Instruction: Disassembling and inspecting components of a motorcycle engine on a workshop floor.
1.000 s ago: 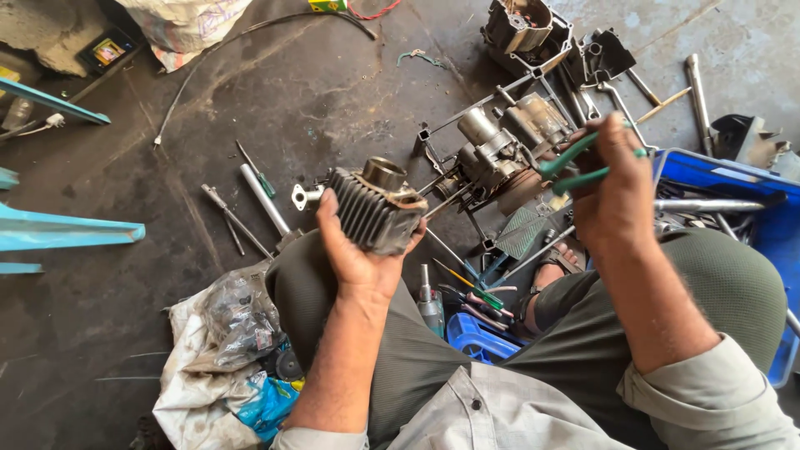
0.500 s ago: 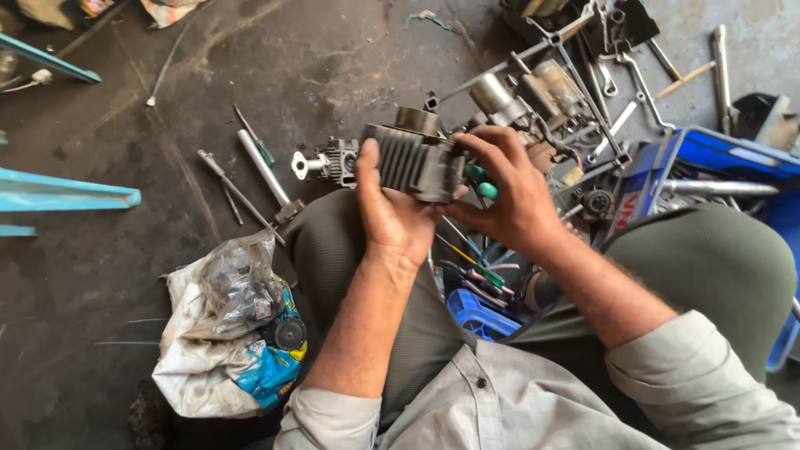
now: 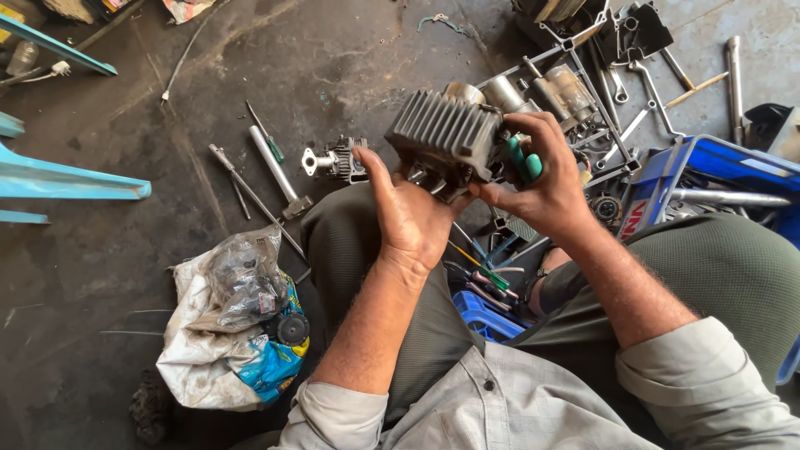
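Cylinder (image 3: 446,137), finned, raised at upper centre of frame over the lap, cradled from below by left hand (image 3: 408,217) for steadiness. Right hand (image 3: 542,179) clenched on green-handled tool (image 3: 523,160), pressed against cylinder's side.

Two hands (image 3: 408,221), one finned cylinder (image 3: 446,133)

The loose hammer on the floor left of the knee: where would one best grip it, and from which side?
Probably by the pale straight handle, near its far end, away from the dark head. It lies flat on the floor with bare ground beside it, so fingers coming from above could close across the shaft, clear of the thin rod alongside.
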